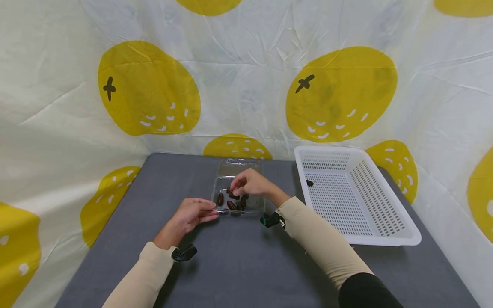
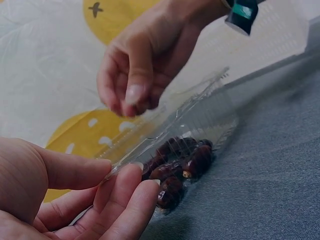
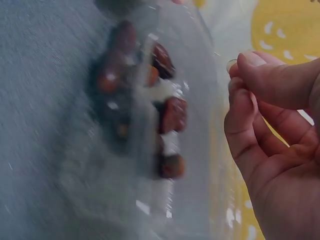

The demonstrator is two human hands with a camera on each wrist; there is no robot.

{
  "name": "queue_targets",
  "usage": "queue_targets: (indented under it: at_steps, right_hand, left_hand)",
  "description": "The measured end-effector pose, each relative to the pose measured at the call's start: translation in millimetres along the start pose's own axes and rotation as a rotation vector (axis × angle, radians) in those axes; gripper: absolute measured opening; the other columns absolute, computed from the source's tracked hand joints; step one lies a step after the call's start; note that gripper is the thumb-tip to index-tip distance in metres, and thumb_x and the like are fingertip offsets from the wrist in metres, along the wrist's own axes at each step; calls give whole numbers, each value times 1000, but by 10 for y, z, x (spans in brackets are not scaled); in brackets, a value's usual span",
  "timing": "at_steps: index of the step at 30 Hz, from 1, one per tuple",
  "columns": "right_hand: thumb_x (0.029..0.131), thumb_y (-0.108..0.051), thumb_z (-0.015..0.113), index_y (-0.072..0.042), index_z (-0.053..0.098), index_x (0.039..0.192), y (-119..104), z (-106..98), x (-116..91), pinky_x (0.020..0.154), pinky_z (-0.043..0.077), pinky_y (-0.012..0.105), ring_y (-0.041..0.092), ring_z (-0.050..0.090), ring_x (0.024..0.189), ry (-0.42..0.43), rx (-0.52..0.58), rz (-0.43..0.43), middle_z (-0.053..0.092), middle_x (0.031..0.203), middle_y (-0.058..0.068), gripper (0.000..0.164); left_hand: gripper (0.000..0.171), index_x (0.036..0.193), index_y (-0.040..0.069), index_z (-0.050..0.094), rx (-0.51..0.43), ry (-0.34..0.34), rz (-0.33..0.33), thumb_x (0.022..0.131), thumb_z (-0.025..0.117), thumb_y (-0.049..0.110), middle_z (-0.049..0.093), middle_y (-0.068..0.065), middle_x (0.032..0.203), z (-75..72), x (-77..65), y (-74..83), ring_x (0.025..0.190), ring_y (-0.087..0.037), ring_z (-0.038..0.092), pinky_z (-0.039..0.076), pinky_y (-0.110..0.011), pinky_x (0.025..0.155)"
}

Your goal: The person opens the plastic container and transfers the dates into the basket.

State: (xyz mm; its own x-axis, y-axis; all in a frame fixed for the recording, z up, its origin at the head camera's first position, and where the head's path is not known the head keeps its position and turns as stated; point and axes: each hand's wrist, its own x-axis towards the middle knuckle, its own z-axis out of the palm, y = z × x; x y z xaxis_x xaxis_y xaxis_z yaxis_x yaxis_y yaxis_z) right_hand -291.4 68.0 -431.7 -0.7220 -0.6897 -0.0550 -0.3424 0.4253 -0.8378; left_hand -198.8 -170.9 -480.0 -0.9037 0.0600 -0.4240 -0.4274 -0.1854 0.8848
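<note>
A clear plastic clamshell box (image 1: 239, 212) with its lid raised at the back lies on the table, holding several dark brown dates (image 2: 196, 161). At its left front corner, my left hand (image 1: 191, 214) pinches the rim between thumb and fingers. Over the box hovers my right hand (image 1: 252, 184), its fingers curled and the thumb tip against them. In the right wrist view, no date shows between those fingertips (image 3: 242, 102). The dates in the box appear blurred there through the plastic.
To the right stands a white perforated plastic basket (image 1: 385, 205), with one dark date (image 1: 310, 183) near its left wall. The grey table (image 1: 246, 265) ends at a white curtain (image 1: 246, 85) with yellow fruit prints.
</note>
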Motion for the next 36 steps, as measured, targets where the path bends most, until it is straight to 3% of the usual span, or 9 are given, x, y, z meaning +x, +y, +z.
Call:
queue_targets:
  at_steps: [4, 10, 15, 26, 36]
  right_hand:
    - [89, 4, 76, 8, 75, 108, 30, 150, 70, 72, 59, 21, 6, 68, 77, -42, 6, -16, 78, 92, 15, 20]
    - [85, 7, 79, 6, 77, 101, 104, 351, 150, 70, 60, 19, 5, 68, 75, -75, 9, -26, 79, 92, 16, 16]
    - [82, 9, 80, 2, 79, 99, 176, 458, 198, 68, 59, 17, 4, 68, 74, -95, -12, 12, 79, 91, 14, 19]
    - [77, 7, 85, -5, 81, 91, 186, 538, 275, 69, 60, 17, 3, 70, 73, -91, -169, 17, 79, 84, 6, 19]
    - [79, 4, 85, -4, 82, 90, 188, 499, 242, 66, 57, 15, 1, 66, 71, -61, -146, 4, 79, 84, 7, 14]
  left_hand:
    - [25, 119, -16, 67, -5, -15, 6, 96, 67, -6, 78, -13, 91, -9, 1, 8, 78, -18, 77, 69, -38, 78]
    - [31, 124, -18, 63, -5, -15, 0, 96, 67, -5, 78, -13, 92, -8, 1, 14, 77, -17, 77, 69, -37, 77]
    - [31, 125, -18, 62, -4, -17, 5, 97, 66, -6, 78, -13, 92, -3, -3, 0, 78, -17, 77, 69, -37, 78]
    - [33, 128, -19, 60, 4, -12, 24, 98, 63, -7, 77, -14, 94, -6, -4, 4, 80, -17, 77, 69, -38, 80]
    - [32, 126, -19, 62, 13, 3, 22, 97, 65, -6, 78, -12, 90, 0, -17, 8, 77, -17, 77, 69, -38, 79]
